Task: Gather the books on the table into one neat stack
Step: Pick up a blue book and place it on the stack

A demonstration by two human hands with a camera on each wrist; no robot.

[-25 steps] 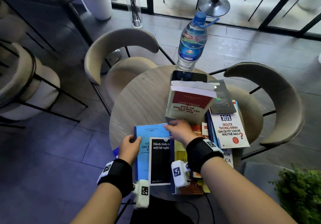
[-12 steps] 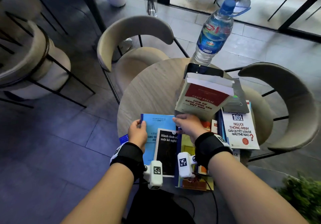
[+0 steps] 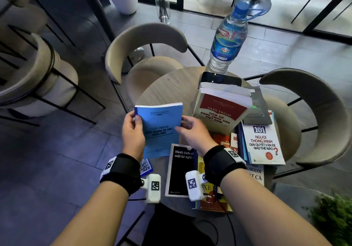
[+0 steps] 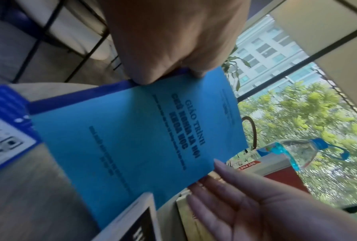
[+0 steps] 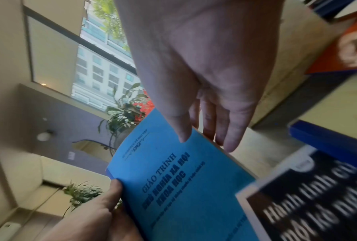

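Note:
I hold a thin blue book (image 3: 162,127) tilted up above the round table (image 3: 171,87). My left hand (image 3: 136,120) grips its spine edge, thumb on the cover. My right hand (image 3: 182,124) pinches the opposite edge, thumb on the cover (image 5: 183,187) and fingers behind. Below it, a black book (image 3: 179,171) lies flat on several overlapping books. A thick red-and-cream book (image 3: 221,112) stands propped at the far side. At the right, a white book marked 101 (image 3: 262,144) tops a loose pile.
A water bottle (image 3: 228,39) and a dark phone (image 3: 221,78) sit at the table's far edge. A blue QR card (image 3: 145,166) lies at the near left. Curved beige chairs (image 3: 144,41) ring the table, and a plant (image 3: 333,217) stands at the near right.
The blue book has come up off the table from beside the black book. Both hands now hold it by its side edges, raised and moved to the left.

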